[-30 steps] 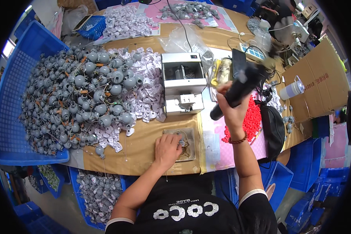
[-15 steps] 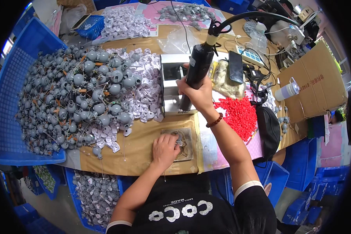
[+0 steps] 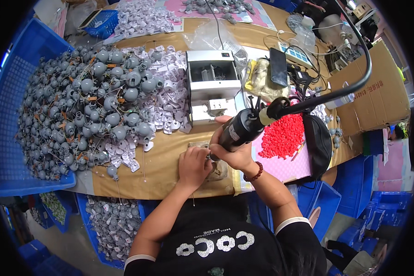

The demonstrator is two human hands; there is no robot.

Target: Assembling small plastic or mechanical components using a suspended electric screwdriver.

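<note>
My right hand [image 3: 237,158] is wrapped round a black electric screwdriver [image 3: 240,131], tilted with its lower end at the fingers of my left hand [image 3: 193,166]. My left hand is closed over a small flat fixture block [image 3: 220,173] at the table's near edge. Its fingertips press on a small grey part there, mostly hidden by both hands. Just beyond them stands a white box-shaped screw feeder [image 3: 214,87] with a dark opening on top. A thick black cable [image 3: 329,99] leads from the screwdriver up to the right.
Left lies a heap of grey ball-shaped housings [image 3: 87,101] with wires, spilling from a blue crate [image 3: 14,115]. White plastic parts [image 3: 168,87] lie between heap and feeder. Red caps [image 3: 283,138], a black pouch [image 3: 318,147], a phone [image 3: 278,73] and a cardboard box [image 3: 372,92] are right.
My right hand has brought the screwdriver from the feeder toward me, down to my left hand at the fixture. The cable has swung with it. My left hand stays on the fixture.
</note>
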